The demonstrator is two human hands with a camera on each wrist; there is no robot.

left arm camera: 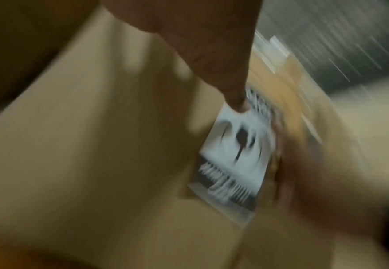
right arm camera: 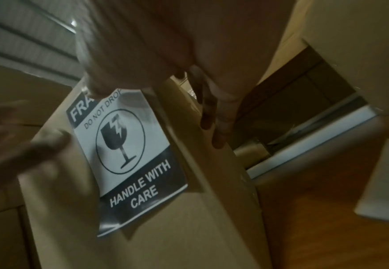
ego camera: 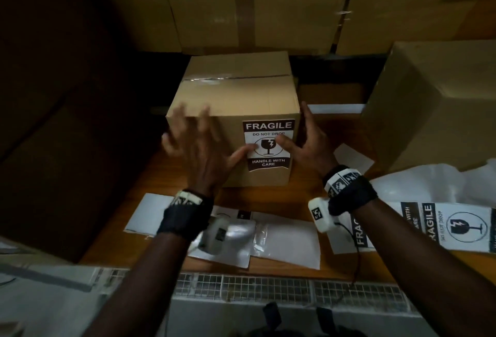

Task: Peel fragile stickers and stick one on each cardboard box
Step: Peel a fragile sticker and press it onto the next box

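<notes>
The left hand (ego camera: 198, 146), fingers spread and blurred, holds nothing; its thumb touches the left edge of the fragile sticker (ego camera: 267, 146) on the near face of the cardboard box (ego camera: 236, 100). The right hand (ego camera: 308, 143), fingers straight, braces the box's right side, thumb on the sticker. Best to press outward, flattening the lower edge.

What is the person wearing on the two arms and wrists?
Both forearms are bare, with no sleeves. Each wrist carries a black strap: the left hand and the right hand each have a white camera block with black-and-white square markers below the strap. A thin dark cable hangs from the right block.
</notes>
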